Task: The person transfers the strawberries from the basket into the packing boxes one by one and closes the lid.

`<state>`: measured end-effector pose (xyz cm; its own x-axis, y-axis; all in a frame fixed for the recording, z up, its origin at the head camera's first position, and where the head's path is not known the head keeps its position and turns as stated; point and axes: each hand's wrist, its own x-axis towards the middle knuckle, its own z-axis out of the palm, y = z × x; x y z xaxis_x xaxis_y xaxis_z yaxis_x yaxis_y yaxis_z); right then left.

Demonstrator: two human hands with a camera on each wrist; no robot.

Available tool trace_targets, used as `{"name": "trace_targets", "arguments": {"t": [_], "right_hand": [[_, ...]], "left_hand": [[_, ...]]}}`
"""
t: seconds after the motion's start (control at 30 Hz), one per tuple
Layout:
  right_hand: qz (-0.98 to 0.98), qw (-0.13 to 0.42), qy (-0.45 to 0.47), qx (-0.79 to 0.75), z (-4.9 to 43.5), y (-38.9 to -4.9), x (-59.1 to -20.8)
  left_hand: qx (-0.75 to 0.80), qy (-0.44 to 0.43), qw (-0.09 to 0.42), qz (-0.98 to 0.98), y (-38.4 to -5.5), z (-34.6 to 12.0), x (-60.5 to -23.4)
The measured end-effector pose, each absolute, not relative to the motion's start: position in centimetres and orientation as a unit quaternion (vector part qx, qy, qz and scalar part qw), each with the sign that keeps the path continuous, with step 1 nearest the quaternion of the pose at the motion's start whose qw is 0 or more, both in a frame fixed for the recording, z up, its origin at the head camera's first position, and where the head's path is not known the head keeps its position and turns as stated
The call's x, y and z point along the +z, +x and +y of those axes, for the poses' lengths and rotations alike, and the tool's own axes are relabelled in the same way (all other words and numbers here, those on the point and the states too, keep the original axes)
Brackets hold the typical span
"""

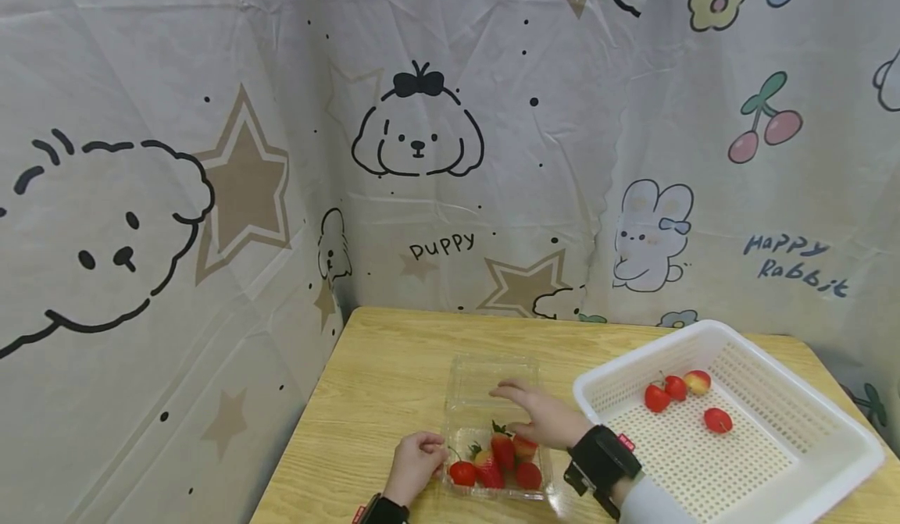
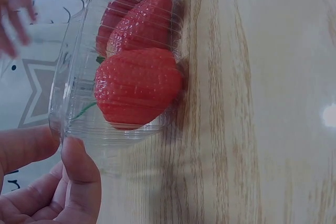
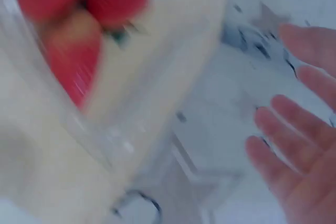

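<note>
- My left hand (image 1: 415,461) is at the left end of the clear plastic box (image 1: 492,430) on the wooden table (image 1: 380,383). In the left wrist view my thumb (image 2: 81,177) presses on the box rim and my fingers curl near it, so I think I am pinching the box edge to keep it from sliding.
- My right hand (image 1: 541,418) is flat with its fingers straight and spread. It holds nothing. It floats over the box, just above the strawberries (image 1: 502,461).
- The box looks thin, light and bendy. I think it would crumple if I squeezed hard, and it may be slippery. Its edge seems the best place to hold.
- The open lid (image 1: 492,379) lies flat behind the box, away from me.
- The strawberries in the box look soft and easy to squash. I would take one with gentle fingertips around its sides, or by the green top.
- The berries sit right under my right palm and just to the right of my left fingers.
- The white basket (image 1: 808,399) stands on the table to the right, close beside my right wrist. It has a few small red fruits (image 1: 675,390) in it, well apart from both my hands.
- The right wrist view is very blurry, so I cannot tell much from it, only open fingers (image 3: 294,145).
</note>
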<state>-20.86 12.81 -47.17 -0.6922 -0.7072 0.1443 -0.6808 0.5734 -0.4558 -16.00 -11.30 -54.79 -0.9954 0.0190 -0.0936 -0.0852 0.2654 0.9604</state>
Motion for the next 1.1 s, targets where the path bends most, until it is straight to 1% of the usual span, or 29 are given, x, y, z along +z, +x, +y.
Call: {"name": "trace_targets", "arguments": {"t": [0.13, 0.23, 0.33, 0.47, 0.6, 0.73, 0.87, 1.1], "right_hand": [[0.882, -0.112, -0.39, -0.24, 14.9, -21.8, -44.5], [0.875, -0.201, -0.375, -0.232, 16.9, -22.7, -43.2], [0.868, -0.26, -0.352, -0.234, 19.1, -23.7, -42.4], [0.866, -0.301, -0.309, -0.253, 21.8, -24.6, -42.1], [0.881, -0.31, -0.236, -0.268, 24.2, -25.0, -43.0], [0.9, -0.295, -0.157, -0.279, 26.1, -25.1, -45.0], [0.917, -0.258, -0.098, -0.289, 27.8, -25.0, -47.2], [0.946, -0.169, 0.002, -0.277, 29.5, -24.5, -50.0]], "left_hand": [[0.609, -0.02, 0.043, 0.792, -16.0, -11.3, -54.9], [0.611, -0.02, 0.043, 0.79, -15.9, -11.3, -55.0], [0.611, -0.02, 0.041, 0.79, -15.9, -11.3, -55.0], [0.612, -0.023, 0.045, 0.789, -15.8, -11.3, -55.0], [0.609, -0.027, 0.048, 0.791, -15.9, -11.3, -54.8], [0.607, -0.029, 0.049, 0.793, -16.0, -11.3, -54.7], [0.609, -0.025, 0.047, 0.791, -15.9, -11.3, -54.7], [0.608, -0.02, 0.036, 0.793, -15.9, -11.3, -54.8]]}}
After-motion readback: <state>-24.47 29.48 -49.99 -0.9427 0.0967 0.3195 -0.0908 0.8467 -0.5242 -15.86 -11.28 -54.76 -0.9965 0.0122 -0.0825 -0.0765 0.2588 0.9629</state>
